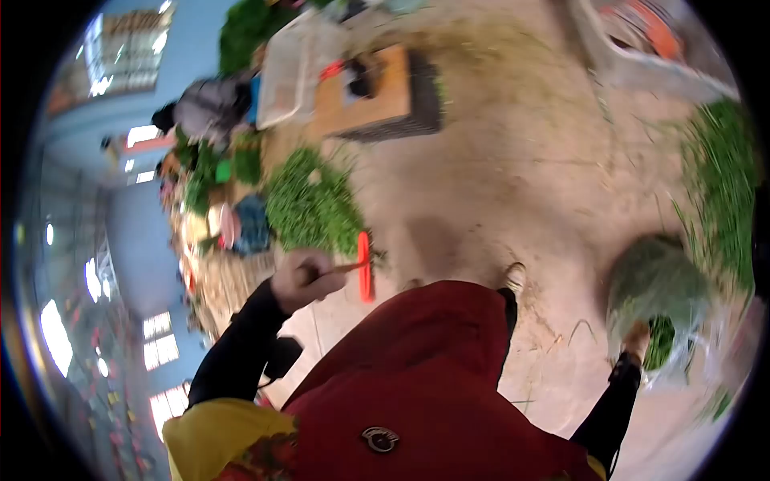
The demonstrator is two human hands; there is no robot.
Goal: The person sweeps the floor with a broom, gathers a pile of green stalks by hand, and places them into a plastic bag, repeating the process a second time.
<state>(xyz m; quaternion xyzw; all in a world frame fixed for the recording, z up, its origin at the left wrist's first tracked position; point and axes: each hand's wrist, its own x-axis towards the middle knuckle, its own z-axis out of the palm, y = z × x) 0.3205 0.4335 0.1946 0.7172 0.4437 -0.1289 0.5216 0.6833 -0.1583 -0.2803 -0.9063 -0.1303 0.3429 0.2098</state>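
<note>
My left hand (309,278) is raised and closed, with a thin tan piece sticking out from the fingers. At its end is a narrow orange-red piece (365,267), upright in the picture; whether it is a loop or a bar I cannot make out. Behind it lies a heap of cut green stalks (311,200) on the floor. On the other side, my right hand (638,340) is at the mouth of a clear plastic bag (654,280), gripping its edge. Green stalks (660,343) show inside the bag. Some of the right fingers are hidden.
A wooden-topped block (365,96) with dark items on it stands ahead, beside a translucent crate (289,68). A white tub (642,68) holds striped and orange cloth. More long green stalks (726,184) lie at the right. A person (210,108) bends over in the background.
</note>
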